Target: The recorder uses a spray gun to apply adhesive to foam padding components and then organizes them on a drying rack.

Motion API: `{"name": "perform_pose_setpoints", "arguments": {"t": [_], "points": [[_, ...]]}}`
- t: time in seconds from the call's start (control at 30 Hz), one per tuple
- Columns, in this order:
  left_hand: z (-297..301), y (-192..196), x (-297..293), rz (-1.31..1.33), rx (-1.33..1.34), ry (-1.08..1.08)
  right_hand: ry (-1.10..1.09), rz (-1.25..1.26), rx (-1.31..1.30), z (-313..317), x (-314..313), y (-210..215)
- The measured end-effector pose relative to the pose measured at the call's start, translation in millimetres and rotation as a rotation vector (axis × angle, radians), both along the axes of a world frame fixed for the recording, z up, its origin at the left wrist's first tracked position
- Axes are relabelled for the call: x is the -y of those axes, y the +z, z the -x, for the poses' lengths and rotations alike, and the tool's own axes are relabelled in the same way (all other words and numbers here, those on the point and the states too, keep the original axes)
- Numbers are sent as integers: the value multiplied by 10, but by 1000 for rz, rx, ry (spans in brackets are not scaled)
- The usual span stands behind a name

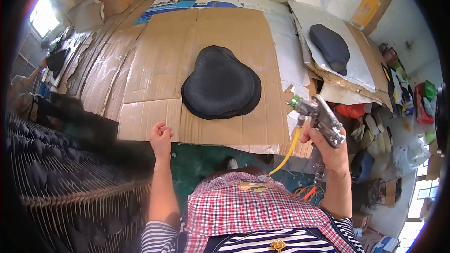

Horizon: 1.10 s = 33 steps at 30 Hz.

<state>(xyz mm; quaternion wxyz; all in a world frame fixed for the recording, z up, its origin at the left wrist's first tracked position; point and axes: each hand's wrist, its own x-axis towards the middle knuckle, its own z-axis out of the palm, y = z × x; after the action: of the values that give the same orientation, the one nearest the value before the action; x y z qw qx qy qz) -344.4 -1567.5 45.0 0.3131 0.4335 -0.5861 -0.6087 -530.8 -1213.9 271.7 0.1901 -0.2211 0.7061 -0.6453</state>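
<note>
Right hand (pixel 329 146) clenched round the grip of a metal spray gun (pixel 318 115), green-capped nozzle aimed left, yellow hose (pixel 287 152) hanging from its underside toward the checked apron. Left hand (pixel 161 136) loosely curled and holding nothing, hovering at the near edge of the cardboard sheet (pixel 154 65). Stack of black, rounded seat pads (pixel 221 83) lying flat in the middle of that cardboard, well apart from the left hand and just left of the nozzle. Another dark seat pad (pixel 330 48) resting on a pale sheet at upper right. Rack of dark moulded pieces (pixel 61 178) filling the lower left. Orange hose (pixel 307 193) and clutter low on the right, beside the forearm.
</note>
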Motion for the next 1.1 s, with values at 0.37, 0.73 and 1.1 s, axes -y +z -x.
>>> {"name": "perform_pose_setpoints", "arguments": {"t": [0.37,0.73,1.1], "points": [[782,-657,332,247,389,-223,215,-51,18,137,-281,172],[1509,-390,-1,439,865,-152,353,-127,-42,233,-521,136],[1636,-295,-16,356,864,-171,242,-24,139,225,-771,112]]}}
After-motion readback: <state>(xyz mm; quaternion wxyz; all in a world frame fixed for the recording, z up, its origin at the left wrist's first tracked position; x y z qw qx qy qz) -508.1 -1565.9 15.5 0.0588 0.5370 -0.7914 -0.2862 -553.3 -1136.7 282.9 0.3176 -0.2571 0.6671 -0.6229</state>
